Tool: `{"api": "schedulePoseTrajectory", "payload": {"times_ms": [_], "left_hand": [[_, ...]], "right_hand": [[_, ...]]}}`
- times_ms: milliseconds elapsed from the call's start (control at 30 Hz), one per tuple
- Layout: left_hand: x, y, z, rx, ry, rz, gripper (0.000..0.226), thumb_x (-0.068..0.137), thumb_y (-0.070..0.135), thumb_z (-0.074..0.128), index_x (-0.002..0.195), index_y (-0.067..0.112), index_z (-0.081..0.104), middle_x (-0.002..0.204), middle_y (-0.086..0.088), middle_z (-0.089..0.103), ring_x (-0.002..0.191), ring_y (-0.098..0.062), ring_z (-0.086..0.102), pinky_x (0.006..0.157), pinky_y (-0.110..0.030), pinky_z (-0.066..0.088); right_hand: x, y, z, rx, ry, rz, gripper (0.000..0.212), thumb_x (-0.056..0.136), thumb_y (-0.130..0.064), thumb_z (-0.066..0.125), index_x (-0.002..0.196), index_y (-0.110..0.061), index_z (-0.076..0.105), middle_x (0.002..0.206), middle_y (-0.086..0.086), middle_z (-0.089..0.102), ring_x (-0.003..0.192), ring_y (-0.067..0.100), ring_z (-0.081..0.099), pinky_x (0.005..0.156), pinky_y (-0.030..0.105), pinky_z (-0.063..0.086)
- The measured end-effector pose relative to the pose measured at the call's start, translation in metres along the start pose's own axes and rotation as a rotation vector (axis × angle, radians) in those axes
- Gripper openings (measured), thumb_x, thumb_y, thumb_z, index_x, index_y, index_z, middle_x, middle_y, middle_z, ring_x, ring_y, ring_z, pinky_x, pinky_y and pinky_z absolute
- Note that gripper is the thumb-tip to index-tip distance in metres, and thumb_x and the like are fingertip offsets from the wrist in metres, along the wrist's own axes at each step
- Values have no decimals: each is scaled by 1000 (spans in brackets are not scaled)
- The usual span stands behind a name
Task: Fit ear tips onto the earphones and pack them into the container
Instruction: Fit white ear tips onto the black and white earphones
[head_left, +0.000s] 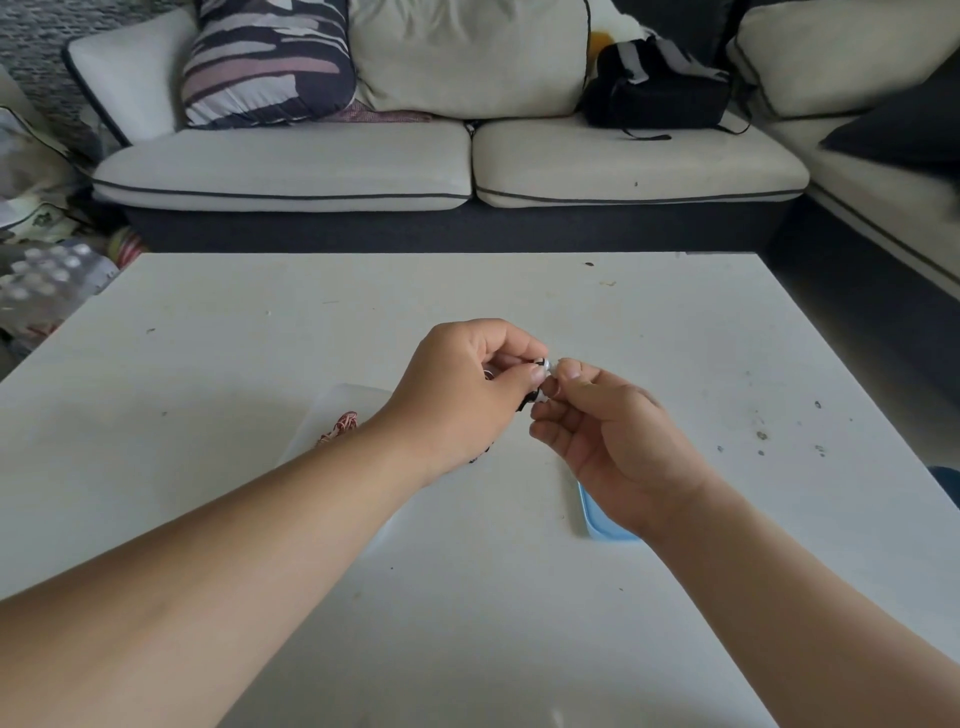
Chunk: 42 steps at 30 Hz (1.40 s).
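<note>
White ear tip (555, 365), pinched by our right hand (618, 441), meets the black earphone (540, 362) gripped in our left hand (467, 384), near the clear container (332, 410) on the table (467, 597), blue lid (597, 522) alongside.

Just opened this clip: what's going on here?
A person works over a white table. The left hand pinches a small black earphone; the right hand pinches what looks like a pale ear tip against it, so fitting seems under way. A clear container holding a red-and-white cord lies by the left wrist, a blue lid-like piece by the right.
</note>
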<state>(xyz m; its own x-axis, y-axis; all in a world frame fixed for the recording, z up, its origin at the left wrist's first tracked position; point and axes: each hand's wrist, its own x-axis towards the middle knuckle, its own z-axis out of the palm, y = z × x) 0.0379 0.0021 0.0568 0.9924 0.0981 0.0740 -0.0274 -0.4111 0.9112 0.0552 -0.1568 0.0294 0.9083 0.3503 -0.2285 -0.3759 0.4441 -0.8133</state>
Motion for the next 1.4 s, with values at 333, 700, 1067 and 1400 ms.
{"api": "schedulePoseTrajectory", "payload": {"times_ms": [333,700,1067,1400], "left_hand": [[0,-1,1,-51,27,-25,11,92,14,75,98,23,78,83,7,77,79,-8,73,72,-15,56],[-2,2,2,-120,41,-60,11,94,16,74,101,24,77,88,6,78,80,-4,74,76,-15,58],[0,7,7,-134,57,-86,8,92,16,76,98,21,74,87,3,77,79,-7,75,74,-18,59],[-2,8,6,-135,22,-103,8,94,13,73,100,18,73,87,-1,78,80,-10,76,71,-24,60]], "right_hand": [[-1,5,2,-249,138,-250,9,99,-1,61,93,1,67,81,19,69,71,31,69,75,41,63],[2,7,0,-341,129,-279,9,101,-5,61,95,0,66,78,9,69,74,25,66,73,36,59],[7,7,2,-418,190,-318,11,101,-7,61,96,1,67,84,14,71,77,26,69,80,45,61],[4,-1,1,-577,212,-394,6,96,-6,67,93,-1,70,75,7,76,69,17,71,65,22,54]]}}
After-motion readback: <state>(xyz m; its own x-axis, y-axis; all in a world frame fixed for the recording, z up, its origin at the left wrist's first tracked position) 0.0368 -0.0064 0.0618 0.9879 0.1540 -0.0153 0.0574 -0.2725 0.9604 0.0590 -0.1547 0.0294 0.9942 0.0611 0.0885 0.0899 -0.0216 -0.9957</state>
